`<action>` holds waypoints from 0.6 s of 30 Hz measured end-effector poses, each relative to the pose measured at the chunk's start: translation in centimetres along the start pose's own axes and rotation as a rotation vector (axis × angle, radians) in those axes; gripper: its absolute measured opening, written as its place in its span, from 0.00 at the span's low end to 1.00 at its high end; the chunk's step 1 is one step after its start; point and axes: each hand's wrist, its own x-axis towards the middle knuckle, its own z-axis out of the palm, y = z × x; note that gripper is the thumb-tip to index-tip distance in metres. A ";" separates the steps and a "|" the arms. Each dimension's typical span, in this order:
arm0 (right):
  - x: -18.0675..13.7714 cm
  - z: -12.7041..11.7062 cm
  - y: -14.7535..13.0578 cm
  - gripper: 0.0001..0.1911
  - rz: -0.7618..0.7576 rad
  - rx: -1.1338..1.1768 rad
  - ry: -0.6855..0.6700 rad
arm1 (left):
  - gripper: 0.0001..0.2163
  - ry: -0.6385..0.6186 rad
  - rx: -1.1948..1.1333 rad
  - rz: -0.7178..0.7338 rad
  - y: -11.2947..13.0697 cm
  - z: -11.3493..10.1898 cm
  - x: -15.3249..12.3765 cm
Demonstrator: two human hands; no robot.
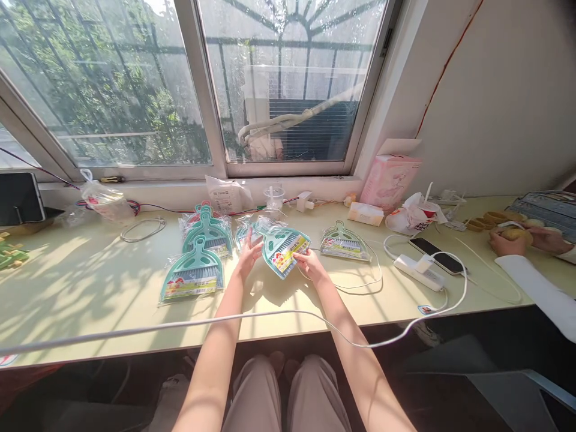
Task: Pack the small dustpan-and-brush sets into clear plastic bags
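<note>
A mint-green dustpan and brush set [285, 247] in clear plastic, with a colourful label, is tilted above the table in front of me. My right hand [310, 264] pinches its lower right corner, thumb on the label. At its left edge is my left hand [249, 258], fingers apart; whether it touches the wrapping I cannot tell. Behind the left fingers another wrapped set [243, 230] is partly hidden. Left of my hands lie a stack of wrapped sets [207, 231] and a nearer wrapped set [192, 277]. A further set [345, 245] lies to the right.
A white cable [288, 312] crosses in front of my forearms. On the right are a power strip [418, 273], a phone [437, 255] and a pink box [390, 180]. Another person's hand [510, 241] holds a roundish yellowish thing at far right. A plastic cup [274, 197] stands by the window.
</note>
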 end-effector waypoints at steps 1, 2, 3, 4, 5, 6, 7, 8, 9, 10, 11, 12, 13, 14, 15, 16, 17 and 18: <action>0.1 -0.1 0.0 0.25 -0.021 0.014 0.025 | 0.55 -0.064 0.018 -0.004 -0.1 0.1 -0.2; 0.2 -0.1 0.0 0.25 -0.045 0.030 0.052 | 0.57 -0.116 0.043 -0.012 -0.2 0.1 -0.5; 0.2 -0.2 0.0 0.24 -0.070 0.050 0.079 | 0.59 -0.159 0.071 -0.025 -0.4 0.1 -0.6; 0.2 -0.2 0.0 0.24 -0.092 0.070 0.105 | 0.60 -0.194 0.094 -0.045 -0.5 0.1 -0.7; 0.2 -0.2 0.0 0.23 -0.109 0.088 0.126 | 0.62 -0.223 0.106 -0.066 -0.7 0.2 -0.8; 0.2 -0.2 0.0 0.23 -0.120 0.102 0.143 | 0.63 -0.243 0.104 -0.084 -0.9 0.2 -0.8; 0.2 -0.2 0.0 0.22 -0.124 0.108 0.150 | 0.62 -0.252 0.090 -0.093 -1.0 0.2 -0.8; 0.2 -0.1 0.0 0.22 -0.122 0.109 0.148 | 0.60 -0.252 0.070 -0.090 -1.0 0.3 -0.8; 0.2 -0.1 0.0 0.22 -0.117 0.103 0.136 | 0.57 -0.248 0.053 -0.078 -1.1 0.3 -0.8; 0.2 0.0 0.0 0.22 -0.111 0.093 0.116 | 0.52 -0.249 0.046 -0.063 -1.1 0.4 -0.8; 0.2 0.0 0.1 0.23 -0.103 0.079 0.090 | 0.48 -0.260 0.048 -0.047 -1.0 0.4 -0.8; 0.2 0.0 0.1 0.23 -0.092 0.063 0.064 | 0.45 -0.281 0.059 -0.037 -1.0 0.4 -0.9; 0.2 0.0 0.1 0.23 -0.081 0.048 0.040 | 0.42 -0.310 0.074 -0.038 -1.0 0.4 -1.0; 0.2 0.0 0.1 0.24 -0.071 0.034 0.022 | 0.40 -0.343 0.091 -0.052 -1.1 0.3 -1.1; 0.2 -0.1 0.1 0.24 -0.062 0.025 0.008 | 0.40 -0.378 0.106 -0.076 -1.2 0.2 -1.2; 0.2 -0.1 0.0 0.25 -0.057 0.023 0.000 | 0.39 -0.408 0.112 -0.100 -1.3 0.1 -1.2; 0.2 -0.2 0.0 0.25 -0.057 0.029 -0.005 | 0.39 -0.432 0.106 -0.118 -1.5 -0.1 -1.3; 0.1 -0.2 0.0 0.25 -0.062 0.038 -0.009 | 0.38 -0.455 0.088 -0.131 -1.6 -0.3 -1.2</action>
